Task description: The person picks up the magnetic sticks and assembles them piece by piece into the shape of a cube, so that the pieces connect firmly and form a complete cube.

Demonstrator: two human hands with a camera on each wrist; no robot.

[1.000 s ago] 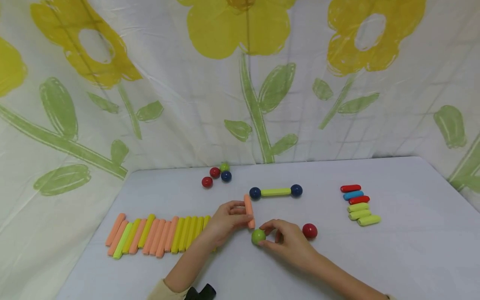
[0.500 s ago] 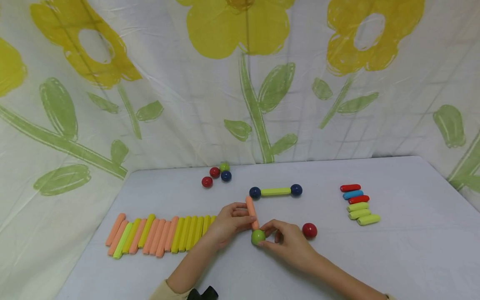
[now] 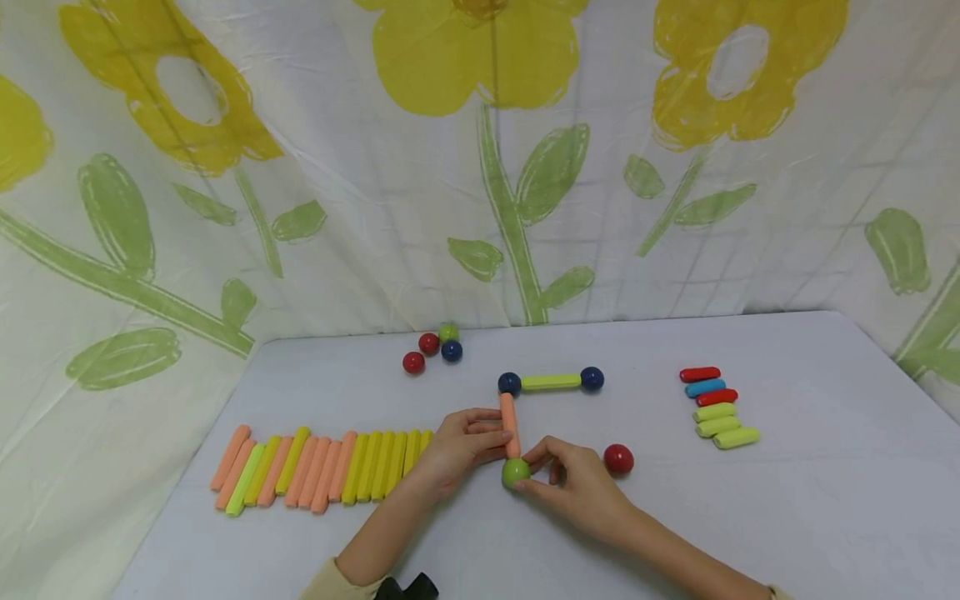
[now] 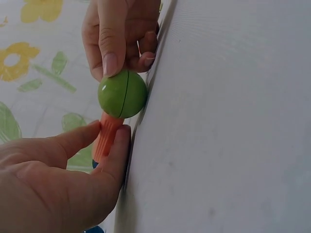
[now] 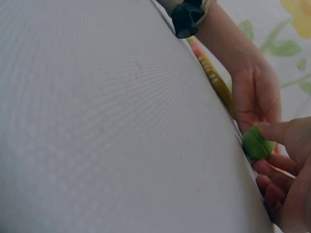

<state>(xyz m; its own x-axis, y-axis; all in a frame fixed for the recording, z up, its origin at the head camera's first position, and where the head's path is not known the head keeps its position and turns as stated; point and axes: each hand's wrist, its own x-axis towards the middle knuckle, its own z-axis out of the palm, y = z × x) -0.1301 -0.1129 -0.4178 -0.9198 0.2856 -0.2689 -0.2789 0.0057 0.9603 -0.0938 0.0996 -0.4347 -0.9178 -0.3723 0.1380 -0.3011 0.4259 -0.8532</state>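
Between thumb and fingers my left hand [image 3: 467, 446] pinches an orange ridged stick [image 3: 509, 423]. Its near end touches a green ball [image 3: 516, 473], which my right hand [image 3: 577, 482] pinches from the right side. The stick's far end meets a dark blue ball [image 3: 509, 383]. That ball sits at the left end of a yellow-green stick [image 3: 551, 382], and a second dark blue ball [image 3: 592, 378] caps the other end. In the left wrist view the green ball [image 4: 122, 94] shows a thin dark seam, with the orange stick [image 4: 108, 137] right below it.
To the left lies a row of orange and yellow sticks [image 3: 322, 471], partly behind my left arm. Red, blue and green balls [image 3: 429, 344] are grouped at the back. A red ball [image 3: 618, 459] rests right of my right hand. Short coloured sticks [image 3: 715, 412] lie further right.
My left hand has swung the orange stick's far end toward the left blue ball and brought its near end onto the green ball. The right hand has stayed almost still on the green ball.
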